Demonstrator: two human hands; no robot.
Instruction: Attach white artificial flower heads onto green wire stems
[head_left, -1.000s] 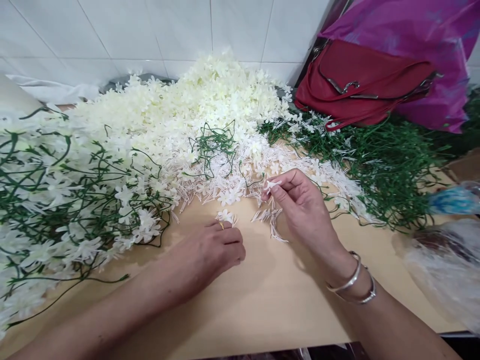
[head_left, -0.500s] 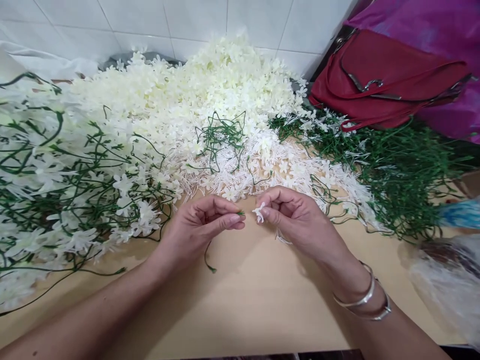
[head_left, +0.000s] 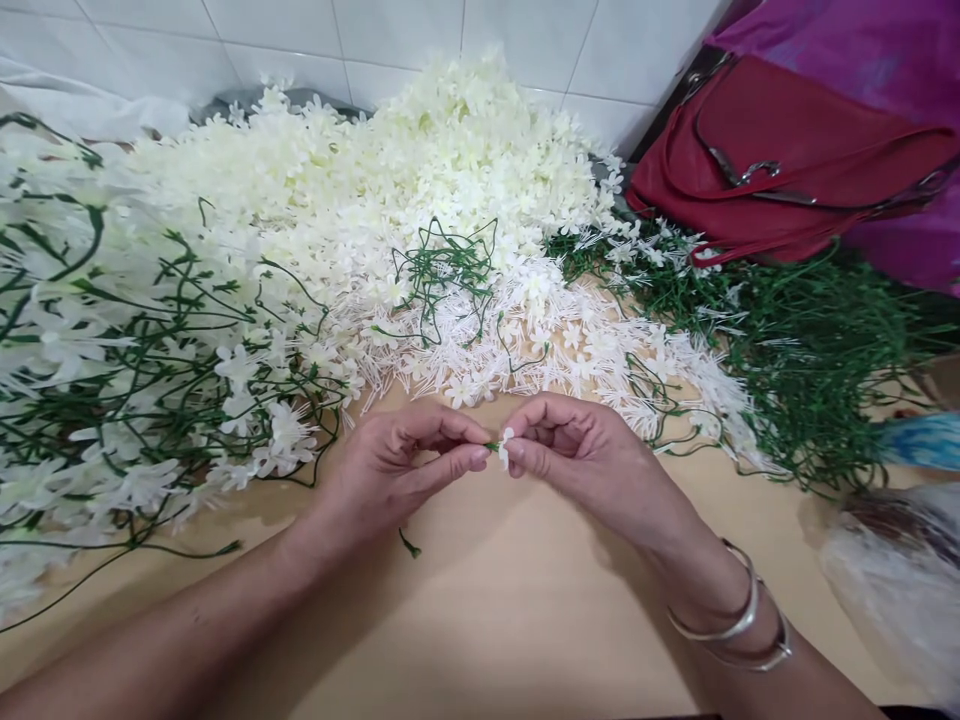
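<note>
Near the middle of the table, my left hand [head_left: 409,462] pinches a green stem [head_left: 409,544] between thumb and fingers. The stem's tip points right and its lower end hangs below the hand. Facing it, my right hand [head_left: 585,455] pinches a small white flower [head_left: 505,449] by its right side. The green tip meets the flower between the two hands; whether it sits inside the flower cannot be made out. A big heap of white flowers [head_left: 450,150] lies behind the hands, with a loose tangle of green stems [head_left: 444,268] on it.
White flowers on green stems [head_left: 150,400] spread over the left side. More green stems [head_left: 825,350] lie at the right, below a red bag [head_left: 795,150]. A clear plastic bag [head_left: 892,590] rests at the right edge of the table [head_left: 480,620]. A tiled wall stands behind.
My two hands have come closer together, so the green tip and the white flower, apart before, now meet. The view has shifted slightly.
</note>
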